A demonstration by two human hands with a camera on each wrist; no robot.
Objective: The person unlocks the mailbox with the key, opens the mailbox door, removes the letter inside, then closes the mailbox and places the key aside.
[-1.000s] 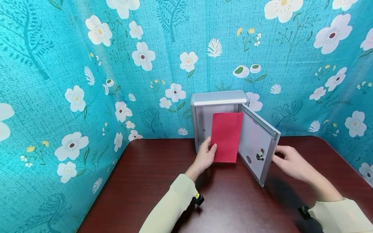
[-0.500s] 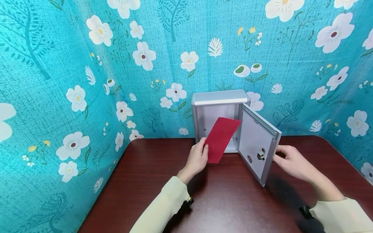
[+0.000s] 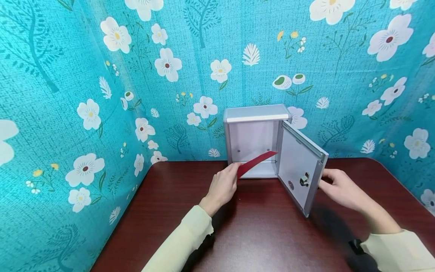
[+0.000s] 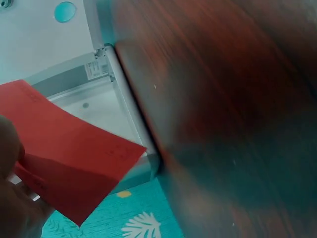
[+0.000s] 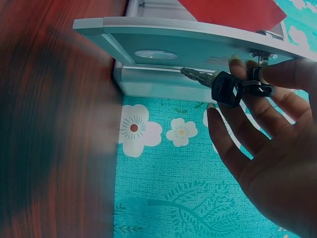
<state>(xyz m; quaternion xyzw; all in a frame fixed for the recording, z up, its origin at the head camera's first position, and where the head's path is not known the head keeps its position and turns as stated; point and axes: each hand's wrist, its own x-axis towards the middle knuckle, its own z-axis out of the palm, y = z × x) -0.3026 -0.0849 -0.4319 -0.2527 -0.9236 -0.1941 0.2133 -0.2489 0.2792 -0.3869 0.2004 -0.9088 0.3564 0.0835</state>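
The left hand [image 3: 222,185] grips one end of a red envelope [image 3: 256,162], which is tilted nearly flat in front of the opening of a silver metal box [image 3: 256,112]. In the left wrist view the envelope [image 4: 74,148] spreads out from the fingers, over the box interior [image 4: 99,106]. The box door [image 3: 299,166] stands swung out to the right. At its outer face the right hand [image 5: 277,148] pinches a black-headed key in the lock, and a second key [image 5: 227,89] dangles from the ring.
The box stands upright at the back of a dark red-brown wooden table [image 3: 265,230]. Blue-green flowered cloth [image 3: 190,90] hangs behind and to the left. The door's lower corner reaches forward over the table.
The left hand has moved left and slightly down, and the envelope has tipped from upright to nearly edge-on, uncovering the box interior. The right hand and the door have stayed in place.
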